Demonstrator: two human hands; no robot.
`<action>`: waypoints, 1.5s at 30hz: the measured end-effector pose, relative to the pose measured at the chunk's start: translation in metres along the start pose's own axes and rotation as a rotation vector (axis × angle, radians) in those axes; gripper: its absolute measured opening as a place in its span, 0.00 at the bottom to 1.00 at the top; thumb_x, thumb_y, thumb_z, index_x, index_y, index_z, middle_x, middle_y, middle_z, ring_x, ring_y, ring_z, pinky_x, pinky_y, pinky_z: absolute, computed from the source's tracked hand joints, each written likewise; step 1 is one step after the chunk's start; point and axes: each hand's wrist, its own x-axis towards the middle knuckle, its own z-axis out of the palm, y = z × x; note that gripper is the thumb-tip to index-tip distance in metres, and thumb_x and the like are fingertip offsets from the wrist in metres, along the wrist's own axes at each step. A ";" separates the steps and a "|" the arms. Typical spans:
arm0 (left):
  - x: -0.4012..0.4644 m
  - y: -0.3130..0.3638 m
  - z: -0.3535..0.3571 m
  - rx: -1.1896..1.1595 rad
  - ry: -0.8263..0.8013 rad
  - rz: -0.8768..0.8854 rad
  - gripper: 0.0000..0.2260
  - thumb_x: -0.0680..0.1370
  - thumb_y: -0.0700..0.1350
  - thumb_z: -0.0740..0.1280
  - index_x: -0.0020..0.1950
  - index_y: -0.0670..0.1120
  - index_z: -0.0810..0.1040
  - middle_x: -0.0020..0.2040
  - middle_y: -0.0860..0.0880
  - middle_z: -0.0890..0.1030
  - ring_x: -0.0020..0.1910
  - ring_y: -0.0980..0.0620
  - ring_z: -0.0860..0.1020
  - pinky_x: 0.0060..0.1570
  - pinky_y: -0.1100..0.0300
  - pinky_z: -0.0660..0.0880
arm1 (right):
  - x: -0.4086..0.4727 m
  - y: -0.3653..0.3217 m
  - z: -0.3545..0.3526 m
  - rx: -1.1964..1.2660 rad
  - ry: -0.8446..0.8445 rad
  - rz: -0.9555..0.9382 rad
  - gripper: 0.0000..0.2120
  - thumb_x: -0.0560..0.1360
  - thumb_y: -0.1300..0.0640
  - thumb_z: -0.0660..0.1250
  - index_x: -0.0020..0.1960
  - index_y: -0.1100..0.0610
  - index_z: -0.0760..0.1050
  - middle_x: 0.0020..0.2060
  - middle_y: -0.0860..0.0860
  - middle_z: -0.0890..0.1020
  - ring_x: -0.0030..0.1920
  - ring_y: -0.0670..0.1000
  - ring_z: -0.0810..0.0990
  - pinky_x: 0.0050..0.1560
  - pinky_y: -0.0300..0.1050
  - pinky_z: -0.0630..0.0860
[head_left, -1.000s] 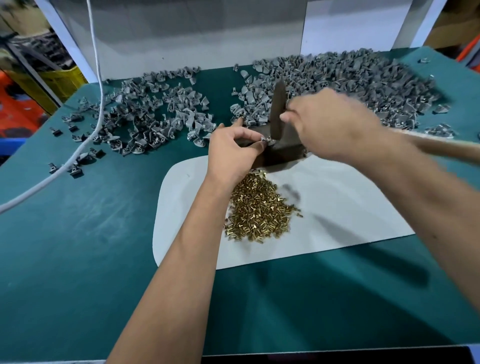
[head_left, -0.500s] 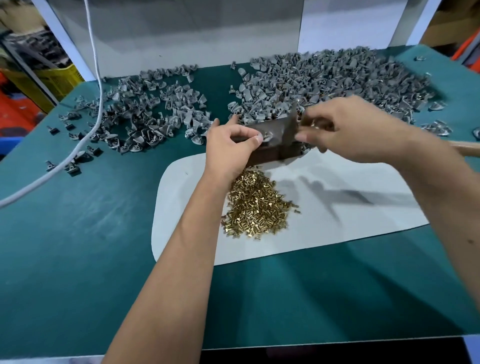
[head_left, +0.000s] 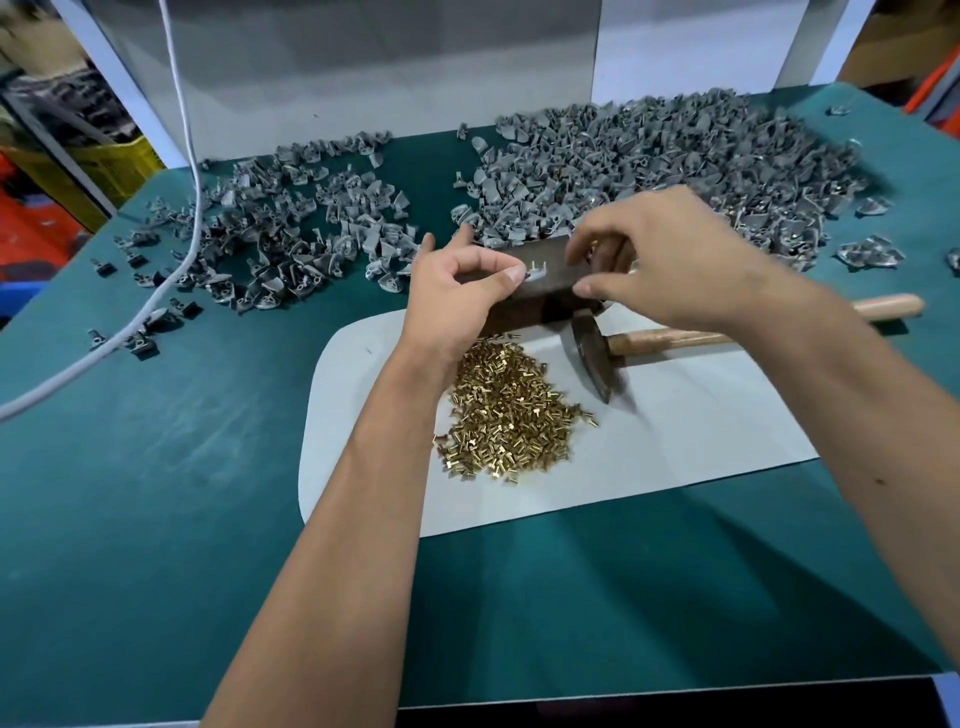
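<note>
I see a small-parts workshop: grey plastic parts (head_left: 675, 156) heaped beyond the left hand (head_left: 457, 296), brass rivets (head_left: 509, 415) just below it, hammer (head_left: 595, 353) under the right hand (head_left: 675, 260).

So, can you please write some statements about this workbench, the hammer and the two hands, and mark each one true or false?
1. The hammer lies on the white mat, with no hand on it. True.
2. The brass rivets sit in a tray. False: they lie in a loose pile on the white mat.
3. The left hand pinches a small grey part on top of the dark metal block. True.
4. The left pile of grey parts is bigger than the right pile. False: the right pile is clearly bigger.
5. The right hand grips the hammer's handle. False: it is above the block, off the handle.
</note>
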 end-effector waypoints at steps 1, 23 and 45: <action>0.000 0.001 0.000 -0.003 -0.002 0.008 0.09 0.75 0.39 0.75 0.40 0.53 0.87 0.79 0.45 0.68 0.83 0.53 0.50 0.80 0.44 0.40 | 0.004 -0.005 0.005 0.021 0.001 -0.017 0.12 0.72 0.54 0.78 0.53 0.46 0.81 0.39 0.40 0.81 0.42 0.42 0.82 0.49 0.44 0.80; 0.008 -0.004 -0.005 -0.068 -0.028 0.067 0.12 0.75 0.38 0.75 0.37 0.54 0.86 0.74 0.44 0.74 0.80 0.54 0.61 0.80 0.44 0.50 | 0.021 -0.005 0.030 -0.010 0.103 -0.203 0.07 0.74 0.52 0.76 0.49 0.52 0.81 0.38 0.46 0.82 0.40 0.47 0.80 0.46 0.54 0.81; 0.026 -0.044 -0.047 0.645 0.321 0.135 0.11 0.76 0.35 0.69 0.49 0.47 0.88 0.47 0.49 0.87 0.48 0.48 0.82 0.54 0.55 0.80 | 0.057 0.038 0.009 -0.210 0.132 0.204 0.23 0.74 0.39 0.73 0.32 0.54 0.72 0.28 0.51 0.77 0.31 0.50 0.74 0.43 0.47 0.75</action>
